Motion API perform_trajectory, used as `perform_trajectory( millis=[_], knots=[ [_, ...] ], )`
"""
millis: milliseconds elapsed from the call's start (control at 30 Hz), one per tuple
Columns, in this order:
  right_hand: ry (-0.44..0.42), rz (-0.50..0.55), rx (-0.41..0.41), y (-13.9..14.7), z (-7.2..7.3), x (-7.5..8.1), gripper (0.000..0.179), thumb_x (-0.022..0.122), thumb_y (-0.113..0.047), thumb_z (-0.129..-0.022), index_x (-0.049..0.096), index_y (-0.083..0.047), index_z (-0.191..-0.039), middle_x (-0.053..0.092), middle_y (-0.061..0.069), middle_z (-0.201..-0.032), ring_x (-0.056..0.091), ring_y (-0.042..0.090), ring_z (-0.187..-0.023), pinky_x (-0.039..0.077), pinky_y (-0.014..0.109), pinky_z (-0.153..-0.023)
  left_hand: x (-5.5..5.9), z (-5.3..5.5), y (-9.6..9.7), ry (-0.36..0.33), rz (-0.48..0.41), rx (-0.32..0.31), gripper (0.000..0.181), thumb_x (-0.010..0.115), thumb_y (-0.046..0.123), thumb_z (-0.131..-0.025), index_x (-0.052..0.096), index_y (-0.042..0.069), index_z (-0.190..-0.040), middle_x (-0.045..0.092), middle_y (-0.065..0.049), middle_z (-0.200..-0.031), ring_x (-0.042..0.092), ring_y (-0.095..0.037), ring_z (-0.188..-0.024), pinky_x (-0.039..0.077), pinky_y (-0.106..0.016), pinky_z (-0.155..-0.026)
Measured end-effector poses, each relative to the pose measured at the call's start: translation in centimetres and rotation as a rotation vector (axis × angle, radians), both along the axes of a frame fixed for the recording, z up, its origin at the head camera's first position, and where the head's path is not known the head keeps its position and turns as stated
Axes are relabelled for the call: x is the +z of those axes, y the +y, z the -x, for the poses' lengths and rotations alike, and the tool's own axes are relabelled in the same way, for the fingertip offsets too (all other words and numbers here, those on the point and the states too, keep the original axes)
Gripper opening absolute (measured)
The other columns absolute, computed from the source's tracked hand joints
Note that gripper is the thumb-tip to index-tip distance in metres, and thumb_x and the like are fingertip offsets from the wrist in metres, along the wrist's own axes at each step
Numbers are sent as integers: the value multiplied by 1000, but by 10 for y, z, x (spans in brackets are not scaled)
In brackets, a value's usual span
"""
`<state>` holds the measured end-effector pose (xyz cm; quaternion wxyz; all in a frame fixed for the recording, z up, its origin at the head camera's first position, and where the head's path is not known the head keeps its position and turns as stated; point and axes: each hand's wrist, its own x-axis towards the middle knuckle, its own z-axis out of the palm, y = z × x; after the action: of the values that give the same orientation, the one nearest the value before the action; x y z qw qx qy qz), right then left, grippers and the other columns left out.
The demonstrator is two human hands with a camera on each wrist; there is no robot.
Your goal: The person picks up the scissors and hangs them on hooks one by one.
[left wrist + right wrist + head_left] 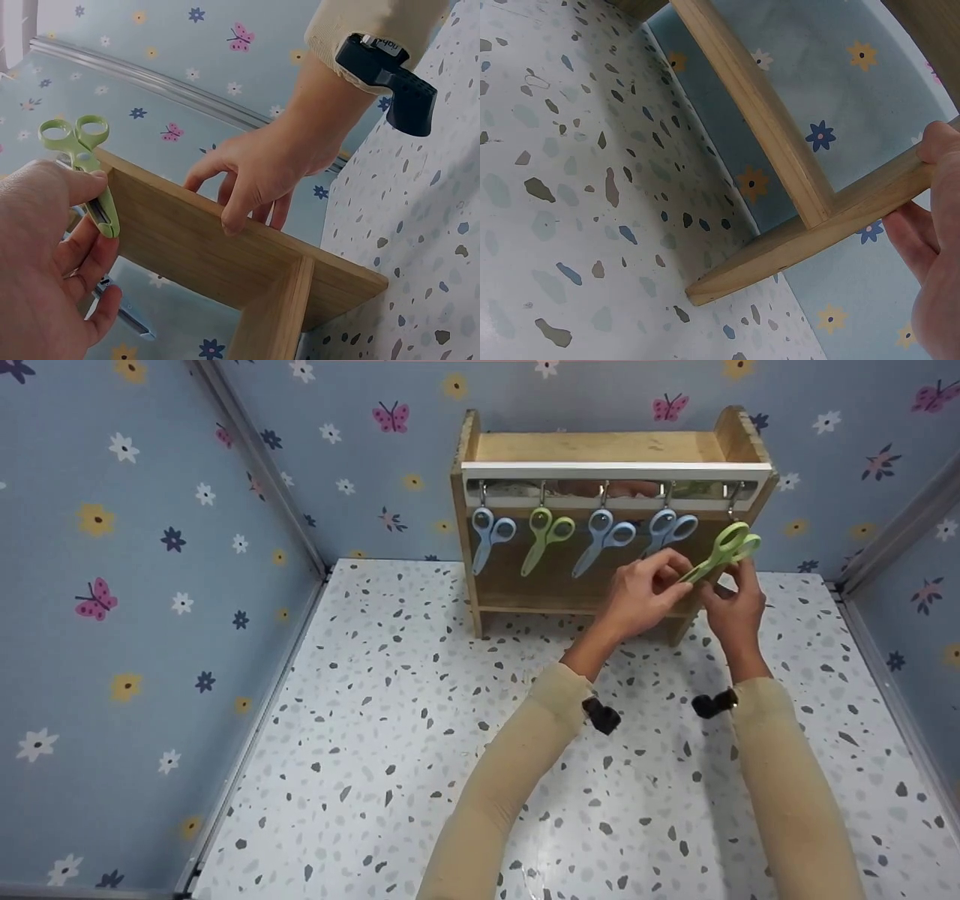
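My left hand (645, 592) pinches a pair of green scissors (726, 547) by the blades between thumb and fingers. The handle loops point up, right by the rightmost hook (731, 510) of the rack. In the left wrist view the scissors (94, 180) are closed, loops uppermost. My right hand (739, 611) grips the right side panel of the wooden rack (202, 221), thumb on one face and fingers on the other. The right wrist view has that hand (939, 240) on the panel's edge (870, 199).
Blue scissors (491, 538), green scissors (547, 540) and two more blue pairs (602, 540) hang from the other hooks in a row. The rack stands on a speckled white surface (375, 697), close to the flowered back wall (360, 457). Flowered walls rise on both sides.
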<state>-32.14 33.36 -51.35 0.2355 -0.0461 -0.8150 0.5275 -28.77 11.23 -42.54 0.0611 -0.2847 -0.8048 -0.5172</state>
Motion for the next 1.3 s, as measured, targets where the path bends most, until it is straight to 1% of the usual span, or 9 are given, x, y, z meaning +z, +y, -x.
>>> perform_trajectory(
  millis=[167, 367, 533, 700, 933, 1167, 1300],
  knots=[
    [24, -5, 6, -1, -3, 0, 66, 67, -5, -102, 55, -22, -165, 68, 14, -158, 64, 23, -151, 59, 42, -119, 0, 0, 4, -3, -2, 0, 17, 76, 19, -109, 77, 10, -124, 84, -7, -110, 70, -8, -90, 47, -12, -80],
    [9, -26, 1, 0, -2, 0, 67, 68, -5, -104, 52, -22, -166, 66, 12, -162, 63, 25, -154, 56, 45, -122, 1, 1, 8, -23, 7, 1, 17, 75, 21, -110, 76, 12, -125, 84, -5, -111, 70, -6, -92, 48, -12, -82],
    [-5, -39, -7, 1, -1, 0, 64, 71, -9, -106, 52, -22, -165, 66, 9, -162, 64, 25, -153, 56, 46, -123, 0, 2, 11, -27, 6, 6, 18, 75, 22, -110, 75, 13, -125, 83, -4, -112, 69, -5, -93, 48, -12, -83],
    [-12, -39, -7, 1, -1, 1, 64, 70, -10, -106, 52, -23, -166, 66, 12, -163, 64, 27, -153, 55, 47, -123, -2, 4, 13, -45, 2, 18, 17, 75, 22, -110, 75, 14, -125, 82, -2, -112, 67, -4, -93, 47, -12, -83],
    [-26, -60, -13, -1, -2, 3, 63, 69, -10, -106, 53, -26, -165, 65, 15, -163, 63, 29, -154, 55, 48, -124, -6, 4, 14, -90, -31, 32, 17, 74, 22, -111, 75, 16, -126, 81, -1, -111, 64, -3, -93, 47, -12, -83],
    [-9, -66, -8, -1, -3, 3, 63, 70, -10, -107, 53, -25, -166, 67, 16, -161, 69, 36, -147, 56, 47, -121, -8, 5, 17, -101, -93, 18, 19, 75, 18, -110, 75, 10, -127, 82, -5, -111, 64, -1, -88, 49, -11, -80],
    [-32, -59, -10, -2, -3, 3, 65, 71, -9, -107, 51, -25, -167, 65, 17, -163, 65, 32, -153, 55, 46, -123, -10, 5, 18, -110, -86, 37, 19, 75, 19, -110, 76, 11, -127, 81, -4, -112, 64, -1, -89, 49, -10, -80]
  ],
)
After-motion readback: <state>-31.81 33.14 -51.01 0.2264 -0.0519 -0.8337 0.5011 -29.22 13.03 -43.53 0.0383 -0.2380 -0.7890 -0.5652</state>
